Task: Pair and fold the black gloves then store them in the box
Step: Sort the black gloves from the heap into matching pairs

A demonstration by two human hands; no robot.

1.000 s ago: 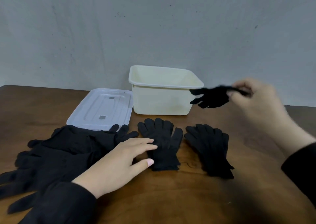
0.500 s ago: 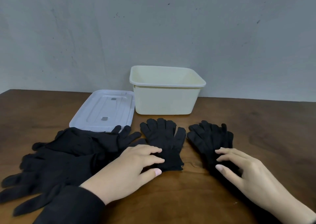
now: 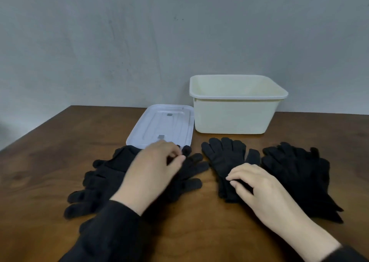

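A loose pile of black gloves [image 3: 103,179] lies at the left of the wooden table [image 3: 50,151]. My left hand [image 3: 151,171] is on top of this pile, and its curled fingers and thumb pinch a glove near the pile's far edge. A single black glove [image 3: 225,153] lies flat in the middle, fingers pointing away from me. My right hand [image 3: 257,187] rests on its cuff half with the fingers bent. More black gloves [image 3: 295,167] lie stacked at the right. The cream box [image 3: 235,119] stands open behind them, with nothing visible inside.
The box's translucent white lid [image 3: 165,125] lies flat to the left of the box, and its near edge touches the glove pile. A grey wall rises right behind the table. The table's left edge runs diagonally at the far left.
My right hand laid a glove on the right stack, then moved left onto the middle glove. My left hand left the middle glove and went to the pile.
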